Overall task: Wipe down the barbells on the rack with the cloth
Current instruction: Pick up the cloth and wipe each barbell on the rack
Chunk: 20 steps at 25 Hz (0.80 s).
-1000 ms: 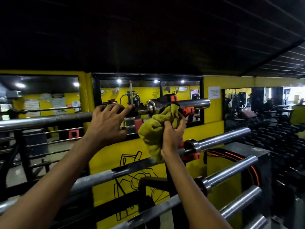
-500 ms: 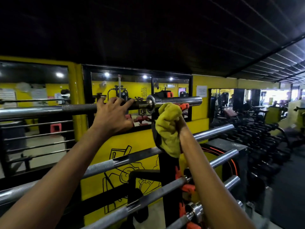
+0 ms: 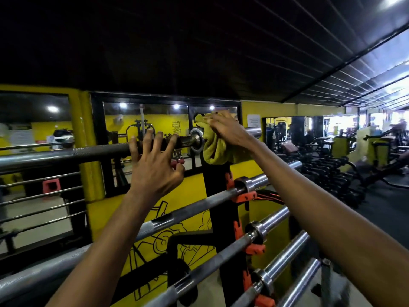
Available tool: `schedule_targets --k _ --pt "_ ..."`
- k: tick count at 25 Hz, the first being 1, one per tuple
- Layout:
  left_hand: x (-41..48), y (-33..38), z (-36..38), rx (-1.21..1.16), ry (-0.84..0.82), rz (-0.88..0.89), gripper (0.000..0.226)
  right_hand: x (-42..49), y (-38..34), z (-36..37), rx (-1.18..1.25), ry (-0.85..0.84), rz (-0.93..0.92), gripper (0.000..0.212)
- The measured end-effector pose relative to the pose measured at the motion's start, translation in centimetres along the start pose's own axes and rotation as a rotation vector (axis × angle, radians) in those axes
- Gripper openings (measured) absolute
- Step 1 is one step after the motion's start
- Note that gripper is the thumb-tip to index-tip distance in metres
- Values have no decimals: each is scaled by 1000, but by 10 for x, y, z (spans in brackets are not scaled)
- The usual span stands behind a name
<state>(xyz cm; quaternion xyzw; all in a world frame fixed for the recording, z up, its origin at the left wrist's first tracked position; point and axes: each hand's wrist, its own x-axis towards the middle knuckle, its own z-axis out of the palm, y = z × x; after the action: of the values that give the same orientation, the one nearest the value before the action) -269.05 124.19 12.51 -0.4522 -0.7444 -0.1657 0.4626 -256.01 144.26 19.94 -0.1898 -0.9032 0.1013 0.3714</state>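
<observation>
against the yellow wall [image 3: 190, 196] stands a black rack [image 3: 218, 196] with orange hooks [image 3: 245, 197], loaded with steel barbells lying level one above the other. top barbell [image 3: 88, 152] sits on the highest hooks, running from far left to its sleeve end [image 3: 253, 131] right of the upright. lower barbells [image 3: 194, 209] slope down toward the camera below it, untouched by either hand. mirror [image 3: 143, 120] behind the rack, dumbbell racks [image 3: 327, 169] well off to the right, blurry. left hand [image 3: 155, 167] is on the top barbell's dark shaft just left of the collar [image 3: 195, 140], fingers spread wide and hooked over the bar, thumb out below it. right hand [image 3: 228, 129] is on the sleeve just right of the collar, fingers curled down over the yellow cloth [image 3: 215, 149], pressing it on the sleeve. cloth is bunched around the sleeve, touching the collar, with loose folds hanging under the bar in front of the rack upright. bare sleeve tip pokes out past the right hand.
</observation>
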Motion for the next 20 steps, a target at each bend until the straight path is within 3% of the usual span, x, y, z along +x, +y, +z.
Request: schedule_targets --k 2,4,8,10,13,16,20 --pt "1 0 4 13 10 -9 76 -4 5 8 -82 70 -48 61" --pt "1 2 6 22 33 -19 73 1 20 4 -88 128 -67 59" --pt "1 5 5 42 14 -43 72 25 27 -10 -142 208 183 50" --pt "5 8 3 60 -29 -77 73 25 16 -3 -288 198 73 54" --pt "18 24 2 79 -91 -98 77 14 30 0 -194 197 -99 62" --pt "43 53 8 27 -148 51 77 39 58 -17 -32 231 55 53" --pt "86 67 15 26 -255 143 66 81 79 -37 -147 103 229 50"
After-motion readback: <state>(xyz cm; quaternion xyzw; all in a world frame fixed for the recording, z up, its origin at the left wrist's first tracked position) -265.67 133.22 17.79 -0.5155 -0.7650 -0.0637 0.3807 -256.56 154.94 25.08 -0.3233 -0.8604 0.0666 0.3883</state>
